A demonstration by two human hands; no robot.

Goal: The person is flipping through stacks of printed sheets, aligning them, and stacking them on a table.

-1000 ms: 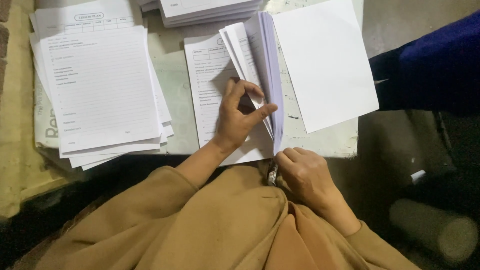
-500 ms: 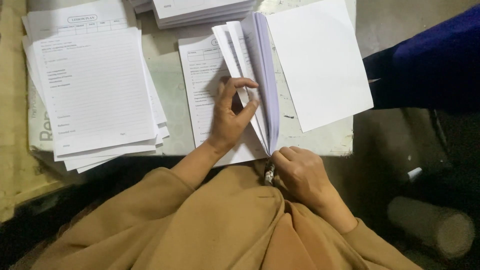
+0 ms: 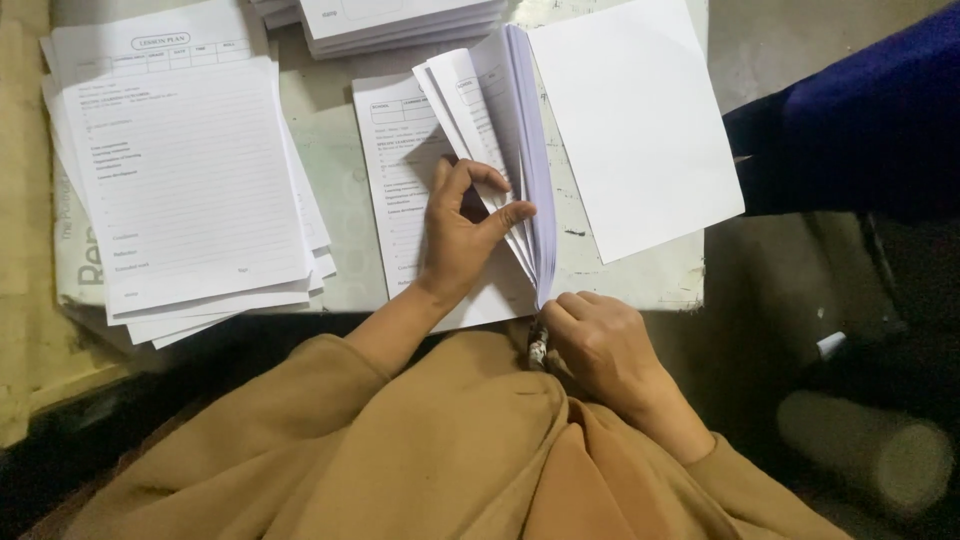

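- Loose stack of ruled forms (image 3: 190, 190) lies at nine o'clock on the counter (image 3: 340, 250), well apart from both hands.
- Left hand (image 3: 462, 235), fingers curled, pinches lifted pages of the pad (image 3: 500, 150); its spine runs twelve to six.
- Right hand (image 3: 598, 340), fingers closed, presses the pad's near corner at six o'clock.

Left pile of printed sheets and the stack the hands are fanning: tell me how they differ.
The left pile lies flat, loosely splayed and untouched; the fanned stack has its sheets lifted on edge. The left hand spreads the fanned stack's pages while the right hand pinches its near corner; no hand is on the left pile. Both are white lined forms on the table.
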